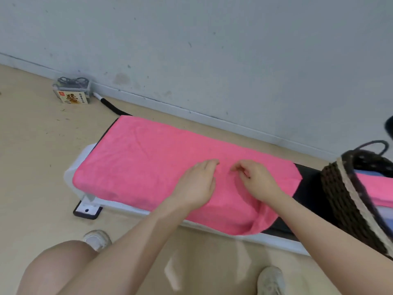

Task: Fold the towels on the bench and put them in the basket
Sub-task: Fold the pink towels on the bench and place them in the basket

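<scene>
From the head view, we are resting our left hand (196, 184) flat, fingers straight, on the bright pink terry towel (136, 158) covering the black padded bench (308, 188); our right hand (255, 179) is hovering loosely curled, holding nothing, beside the dark woven rope basket (344, 199).

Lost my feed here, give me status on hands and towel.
Left hand flat on pink towel, right hand resting on it, fingers loosely curled. Towel spread over bench, unfolded. Basket at right already holds towels. Nothing blocking.

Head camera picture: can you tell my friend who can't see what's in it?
Two hands, left hand and right hand, rest on a pink towel spread over a bench. A woven basket with towels inside sits at the right.
</scene>
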Demonstrator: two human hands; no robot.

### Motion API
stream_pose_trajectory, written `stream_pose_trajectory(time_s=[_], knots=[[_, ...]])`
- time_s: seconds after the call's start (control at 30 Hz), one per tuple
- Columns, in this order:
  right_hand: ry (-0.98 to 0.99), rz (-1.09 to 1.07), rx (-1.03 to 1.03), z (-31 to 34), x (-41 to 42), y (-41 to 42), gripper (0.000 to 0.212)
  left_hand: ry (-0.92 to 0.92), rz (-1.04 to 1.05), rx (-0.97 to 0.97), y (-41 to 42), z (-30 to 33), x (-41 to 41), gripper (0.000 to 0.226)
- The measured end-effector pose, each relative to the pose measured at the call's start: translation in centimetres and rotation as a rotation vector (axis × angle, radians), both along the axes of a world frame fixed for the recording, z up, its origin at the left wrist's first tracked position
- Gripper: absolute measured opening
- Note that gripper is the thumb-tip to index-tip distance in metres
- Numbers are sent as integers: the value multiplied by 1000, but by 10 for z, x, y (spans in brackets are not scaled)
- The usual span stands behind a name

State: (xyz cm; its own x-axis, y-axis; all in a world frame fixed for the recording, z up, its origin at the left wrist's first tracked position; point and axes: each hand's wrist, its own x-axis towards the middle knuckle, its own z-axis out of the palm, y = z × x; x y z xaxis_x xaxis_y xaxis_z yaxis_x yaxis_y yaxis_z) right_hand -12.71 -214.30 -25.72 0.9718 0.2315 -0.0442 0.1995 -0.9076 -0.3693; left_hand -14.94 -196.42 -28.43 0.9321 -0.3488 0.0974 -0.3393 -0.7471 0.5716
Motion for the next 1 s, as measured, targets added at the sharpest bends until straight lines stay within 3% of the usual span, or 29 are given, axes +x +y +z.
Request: stream_pose_trajectory(time_s=[0.1, 0.17, 0.3, 0.43, 0.6, 0.73, 0.8, 0.9, 1.0], knots=[[97, -246, -27, -3, -28, -53, 21, 76, -98, 24, -52, -1, -5, 46], [156, -274, 9, -13, -41, -68, 24, 165, -93, 72, -77, -6, -11, 49], [129, -388, 93, -18, -45, -74, 48, 222, -61, 206, -102, -17, -19, 51], [191, -328, -49, -16, -37, -81, 69, 305, -31, 230, -106, -15, -29, 76], [221, -181, -165, -9, -38, -108, 28, 316, 15, 309, -112, -16, -36, 97], [182, -189, -7, 12, -69, -138, 8, 287, 35, 373, -113, -15, -36, 104], [273, -152, -124, 19, -86, -152, 10, 257, 36, 418, -114, -15, -36, 109], [499, -163, -489, 23, -98, -164, 18, 212, -17, 577, -116, -12, -36, 119], [345, -256, -283, 24, -89, -166, 24, 147, -30, 599, -122, -2, -31, 105]])
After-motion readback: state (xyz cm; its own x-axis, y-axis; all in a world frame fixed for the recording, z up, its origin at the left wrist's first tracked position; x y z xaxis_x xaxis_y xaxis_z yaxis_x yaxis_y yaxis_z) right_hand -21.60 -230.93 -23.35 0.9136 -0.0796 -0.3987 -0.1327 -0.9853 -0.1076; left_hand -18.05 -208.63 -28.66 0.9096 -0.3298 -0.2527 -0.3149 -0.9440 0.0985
